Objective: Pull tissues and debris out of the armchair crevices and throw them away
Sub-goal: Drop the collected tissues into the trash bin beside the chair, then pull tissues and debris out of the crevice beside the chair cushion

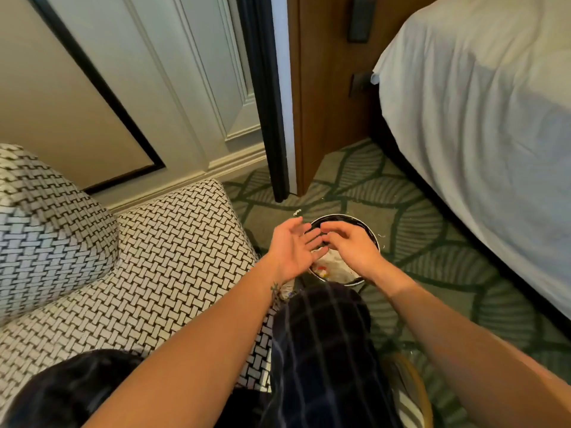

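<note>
A round dark waste bin (369, 230) stands on the carpet in front of the armchair, with white tissues and a bit of red and yellow debris (332, 268) inside. Both hands hover over it. My left hand (293, 247) is palm up with fingers spread, holding nothing. My right hand (349, 242) is palm down, its fingertips curled against the left fingers; whether it pinches anything is hidden. The armchair (148, 257) with black-and-white woven fabric fills the left side.
A small white scrap (297, 212) lies on the green patterned carpet just beyond the bin, and specks lie near its right rim. A bed (482, 125) with white sheets runs along the right. A door edge (278, 118) and wooden panel stand behind. My knee in dark checked cloth (321, 350) is below the bin.
</note>
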Demonstrator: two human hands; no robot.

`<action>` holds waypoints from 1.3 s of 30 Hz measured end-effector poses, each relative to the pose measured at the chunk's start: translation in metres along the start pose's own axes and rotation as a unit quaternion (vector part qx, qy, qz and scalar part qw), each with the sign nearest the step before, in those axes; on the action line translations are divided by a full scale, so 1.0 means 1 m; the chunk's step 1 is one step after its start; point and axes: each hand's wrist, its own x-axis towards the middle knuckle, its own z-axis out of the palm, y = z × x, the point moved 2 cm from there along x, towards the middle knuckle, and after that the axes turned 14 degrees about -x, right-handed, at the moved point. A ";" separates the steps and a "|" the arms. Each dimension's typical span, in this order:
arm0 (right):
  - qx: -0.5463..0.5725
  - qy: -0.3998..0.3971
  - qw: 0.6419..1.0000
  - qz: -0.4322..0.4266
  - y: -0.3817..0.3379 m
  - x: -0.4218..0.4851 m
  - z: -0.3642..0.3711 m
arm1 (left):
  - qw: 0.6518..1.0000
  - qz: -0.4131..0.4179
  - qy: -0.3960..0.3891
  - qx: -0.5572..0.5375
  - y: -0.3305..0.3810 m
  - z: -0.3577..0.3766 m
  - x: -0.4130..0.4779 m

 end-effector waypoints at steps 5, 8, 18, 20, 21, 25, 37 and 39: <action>0.044 -0.055 0.996 -0.045 -0.077 -0.026 0.024 | 0.996 0.070 -0.044 -0.033 0.044 -0.022 -0.078; 0.051 -0.102 0.991 -0.066 -0.124 -0.046 0.051 | 0.991 0.107 -0.057 -0.060 0.073 -0.047 -0.128; 0.047 -0.238 0.961 -0.136 -0.228 -0.116 0.187 | 0.964 0.238 -0.007 -0.116 0.138 -0.148 -0.281; 0.051 -0.260 0.953 -0.146 -0.244 -0.128 0.213 | 0.956 0.265 -0.011 -0.127 0.146 -0.166 -0.308; 0.052 -0.275 0.948 -0.153 -0.254 -0.136 0.230 | 0.950 0.281 -0.014 -0.139 0.151 -0.179 -0.324; 0.035 -0.320 0.930 -0.180 -0.280 -0.160 0.278 | 0.931 0.314 -0.014 -0.185 0.160 -0.222 -0.367; -0.135 -0.447 0.865 -0.186 -0.301 -0.211 0.411 | 0.870 0.379 0.062 -0.311 0.140 -0.360 -0.421; -0.191 -0.440 0.851 -0.213 -0.298 -0.211 0.426 | 0.857 0.390 0.085 -0.325 0.133 -0.372 -0.421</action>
